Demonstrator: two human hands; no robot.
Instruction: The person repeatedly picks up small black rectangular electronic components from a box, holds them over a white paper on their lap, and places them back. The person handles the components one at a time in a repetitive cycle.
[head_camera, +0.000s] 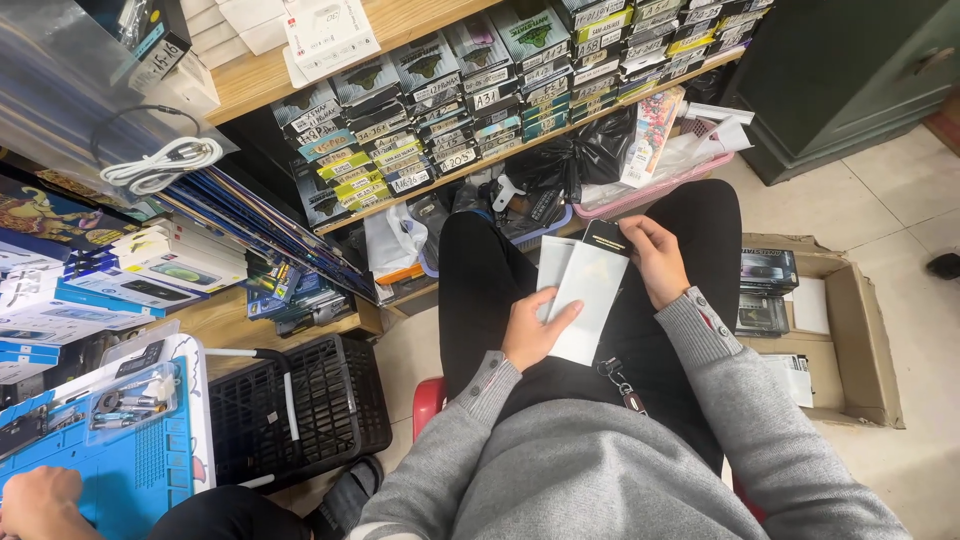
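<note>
I sit with black trousers and a grey sweater, looking down at my lap. My left hand (532, 330) grips the near end of a flat white packet (588, 300), with a second white packet (550, 265) showing behind it. My right hand (655, 258) holds the far end of the packet, beside a black flat packet (606, 238) at its top. A key ring (622, 385) hangs at my waist.
Wooden shelves (300, 70) ahead hold rows of labelled flat boxes (450, 100). A pink basket (650, 190) and black bag (590, 150) sit under them. An open cardboard box (860, 330) lies right. A black crate (310, 400) stands left, near another person's hand (40, 500) on a blue mat (120, 470).
</note>
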